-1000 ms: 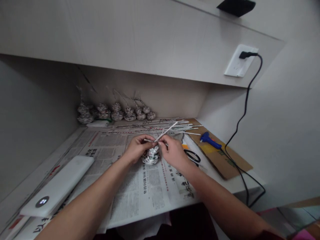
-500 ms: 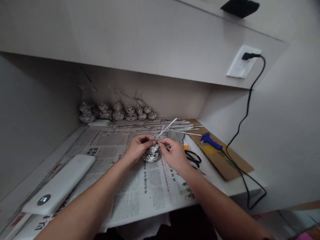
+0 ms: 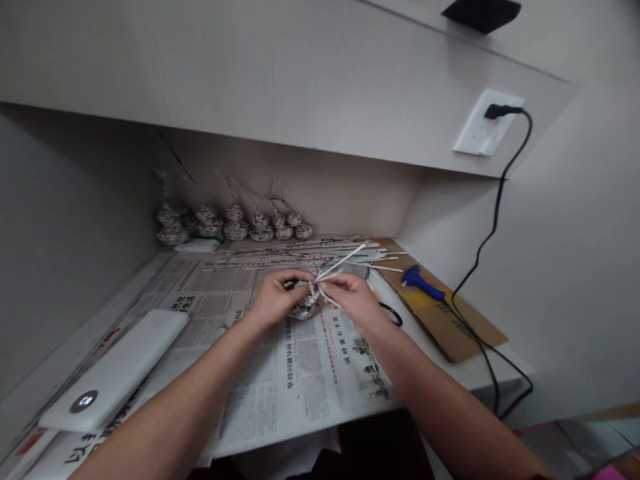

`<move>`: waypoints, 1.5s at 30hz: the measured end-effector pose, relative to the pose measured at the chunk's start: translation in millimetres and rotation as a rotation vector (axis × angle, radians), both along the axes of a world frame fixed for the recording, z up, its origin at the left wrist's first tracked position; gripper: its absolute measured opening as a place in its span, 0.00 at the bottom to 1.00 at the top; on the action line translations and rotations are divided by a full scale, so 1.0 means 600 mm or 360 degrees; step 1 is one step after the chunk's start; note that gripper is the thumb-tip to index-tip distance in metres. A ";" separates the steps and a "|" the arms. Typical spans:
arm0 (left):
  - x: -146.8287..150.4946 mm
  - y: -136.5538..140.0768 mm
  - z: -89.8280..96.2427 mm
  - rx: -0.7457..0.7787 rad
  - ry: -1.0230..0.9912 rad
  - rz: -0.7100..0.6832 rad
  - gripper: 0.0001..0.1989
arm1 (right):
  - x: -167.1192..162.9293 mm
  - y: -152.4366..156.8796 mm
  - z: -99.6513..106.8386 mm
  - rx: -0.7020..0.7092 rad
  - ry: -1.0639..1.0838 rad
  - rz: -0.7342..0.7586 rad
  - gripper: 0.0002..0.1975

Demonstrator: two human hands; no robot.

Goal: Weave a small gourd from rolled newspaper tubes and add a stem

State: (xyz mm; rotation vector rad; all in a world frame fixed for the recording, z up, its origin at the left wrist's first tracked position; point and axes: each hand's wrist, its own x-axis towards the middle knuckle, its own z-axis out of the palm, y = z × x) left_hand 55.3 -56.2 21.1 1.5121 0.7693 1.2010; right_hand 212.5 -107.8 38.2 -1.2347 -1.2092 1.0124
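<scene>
A small round piece woven from newspaper strips (image 3: 303,309) rests on the newspaper sheet between my hands. My left hand (image 3: 280,297) is closed on its upper left side, thumb and fingers gripping the rim. My right hand (image 3: 350,297) pinches a thin rolled paper strip (image 3: 332,301) at the top right of the piece. Another pale strip (image 3: 345,261) sticks up and to the right from between the fingertips. My fingers hide part of the weave's top. Beside my right wrist, the black handle of scissors (image 3: 393,313) shows, mostly covered.
Several woven gourd shapes (image 3: 236,225) stand along the back wall. Loose paper strips (image 3: 300,254) lie before them. A white power bank (image 3: 117,370) is at left. A blue glue gun (image 3: 423,283) lies on cardboard (image 3: 463,328) at right, its black cord (image 3: 493,227) running to a wall socket (image 3: 487,123).
My right hand has turned and now holds a strip bent down at the right. The upright strip leans further right. My right hand covers more of the scissors.
</scene>
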 end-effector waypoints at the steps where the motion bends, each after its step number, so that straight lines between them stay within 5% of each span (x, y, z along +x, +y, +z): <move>1: 0.001 -0.001 0.000 0.0041 0.0013 -0.0001 0.10 | 0.000 0.002 0.001 -0.0020 0.0103 0.0005 0.11; 14: 0.006 -0.012 0.004 0.0313 0.0080 0.0051 0.08 | -0.004 -0.009 0.001 0.0134 0.0243 -0.0153 0.16; 25: 0.001 -0.025 0.015 0.0812 0.0292 0.0066 0.07 | 0.000 -0.013 0.008 -0.0084 0.0502 -0.0066 0.15; 33: 0.002 -0.035 0.011 0.0660 0.0300 0.0177 0.14 | -0.004 -0.018 0.005 -0.0005 0.0555 -0.0109 0.15; 40: 0.002 -0.030 0.011 0.1044 0.0268 0.0174 0.07 | -0.004 -0.017 0.013 -0.0064 0.0509 -0.0117 0.17; 45: 0.002 -0.024 0.010 0.0974 0.0261 0.0212 0.07 | 0.007 -0.030 0.021 -0.0008 0.0013 0.0020 0.14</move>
